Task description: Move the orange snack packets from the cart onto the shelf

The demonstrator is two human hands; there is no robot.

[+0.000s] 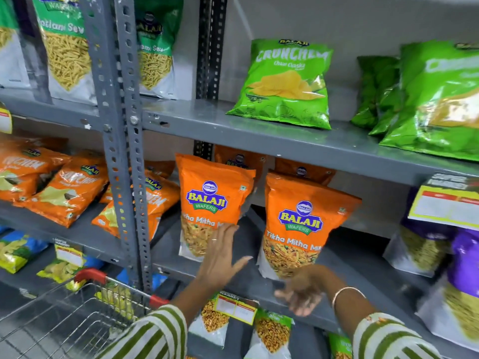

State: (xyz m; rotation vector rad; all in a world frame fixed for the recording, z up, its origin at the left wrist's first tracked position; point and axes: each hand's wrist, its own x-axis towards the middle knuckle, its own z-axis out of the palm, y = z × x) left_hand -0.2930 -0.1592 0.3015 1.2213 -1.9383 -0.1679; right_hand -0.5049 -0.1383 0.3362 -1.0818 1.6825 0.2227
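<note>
Two orange Balaji "Tikha Mitha Mix" packets stand upright on the grey middle shelf point(248, 257): the left packet point(210, 200) and the right packet point(300, 224). More orange packets point(302, 171) stand behind them. My left hand point(220, 257) is open, fingers spread, its fingertips touching the lower front of the left packet. My right hand point(302, 291) is open and blurred, just below the bottom edge of the right packet, holding nothing. The wire cart point(77, 314) with red handle corners is at the bottom left; no orange packets show in the visible part of it.
A perforated grey upright point(124, 156) divides the shelving. Orange Crunchem bags point(67, 187) lie to its left. Green Crunchem bags point(287, 84) sit on the shelf above. Purple packets point(440, 244) stand at right. Yellow price tags point(237, 307) hang on shelf edges.
</note>
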